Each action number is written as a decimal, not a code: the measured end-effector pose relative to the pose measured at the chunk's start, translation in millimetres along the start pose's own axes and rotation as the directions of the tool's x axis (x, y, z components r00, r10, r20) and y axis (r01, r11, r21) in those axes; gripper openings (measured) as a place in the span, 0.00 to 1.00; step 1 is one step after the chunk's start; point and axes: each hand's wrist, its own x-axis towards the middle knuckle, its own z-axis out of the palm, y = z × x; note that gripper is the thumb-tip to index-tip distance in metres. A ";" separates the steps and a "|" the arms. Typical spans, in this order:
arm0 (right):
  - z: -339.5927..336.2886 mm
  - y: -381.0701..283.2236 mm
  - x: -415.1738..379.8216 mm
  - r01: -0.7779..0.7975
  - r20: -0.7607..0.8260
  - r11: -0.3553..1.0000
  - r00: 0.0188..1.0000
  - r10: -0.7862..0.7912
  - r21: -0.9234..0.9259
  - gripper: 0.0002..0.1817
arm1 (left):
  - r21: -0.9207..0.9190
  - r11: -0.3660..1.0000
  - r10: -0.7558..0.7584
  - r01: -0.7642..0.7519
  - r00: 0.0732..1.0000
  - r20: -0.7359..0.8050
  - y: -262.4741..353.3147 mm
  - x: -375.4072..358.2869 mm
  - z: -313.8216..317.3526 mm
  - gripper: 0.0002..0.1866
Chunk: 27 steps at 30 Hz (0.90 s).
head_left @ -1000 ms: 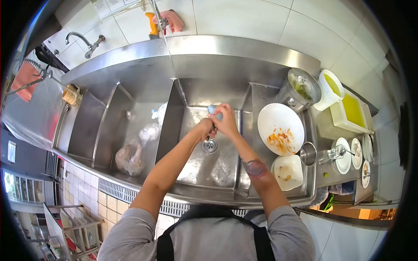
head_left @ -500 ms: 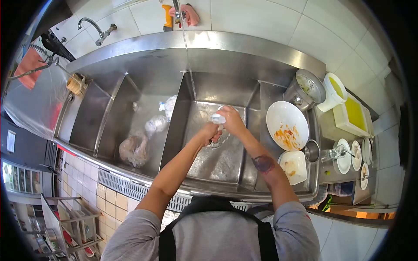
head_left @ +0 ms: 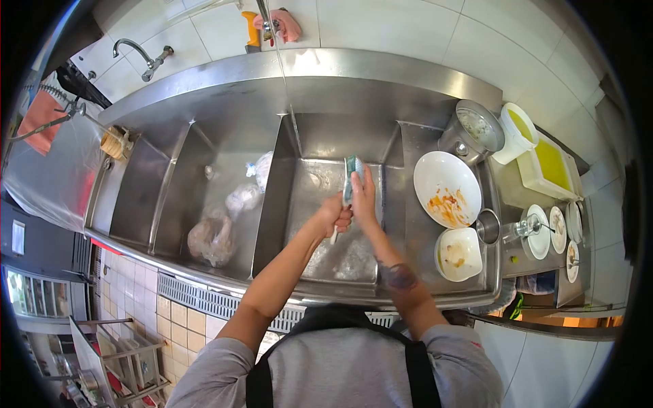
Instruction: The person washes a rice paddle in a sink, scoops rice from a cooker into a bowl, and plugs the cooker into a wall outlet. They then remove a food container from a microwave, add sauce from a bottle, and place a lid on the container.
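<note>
Over the middle sink basin (head_left: 320, 272), both my hands meet. My left hand (head_left: 333, 215) is closed around a utensil whose pale handle end (head_left: 334, 236) pokes out below the fist; its kind is hidden by my fingers and the sponge. In my right hand (head_left: 362, 194) is a green scouring sponge (head_left: 352, 165), pressed along the utensil just beyond my left fist. A thin stream of water (head_left: 294, 126) falls from the tap (head_left: 266, 27) at the basin's back left, apart from my hands.
Right of the basin stand a sauce-smeared white oval plate (head_left: 445, 178), a stained square bowl (head_left: 460, 255), a metal pot (head_left: 469, 136) and a small metal cup (head_left: 488, 226). Knotted plastic bags (head_left: 243, 197) lie in the left basin. Stacked plates (head_left: 537, 234) sit far right.
My right hand has turned and shifted slightly, so the sponge's green side now shows where white foam showed before. My left hand keeps its grip on the utensil, whose handle end now shows.
</note>
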 end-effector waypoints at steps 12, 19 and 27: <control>1.2 20.4 23.0 -0.624 0.078 0.542 0.692 0.717 0.563 0.25 | 0.064 0.986 -0.164 0.152 0.953 0.254 -4.3 1.7 -19.3 0.18; -13.4 45.0 51.2 -0.536 -0.077 0.796 0.840 0.538 -0.282 0.35 | 0.082 0.978 -0.204 0.192 0.964 0.172 -6.0 -3.1 -15.1 0.19; -22.7 -31.1 45.6 0.292 0.441 0.907 0.887 -0.137 -0.304 0.20 | 0.203 0.938 -0.337 0.283 0.882 0.328 10.6 -17.0 -20.9 0.18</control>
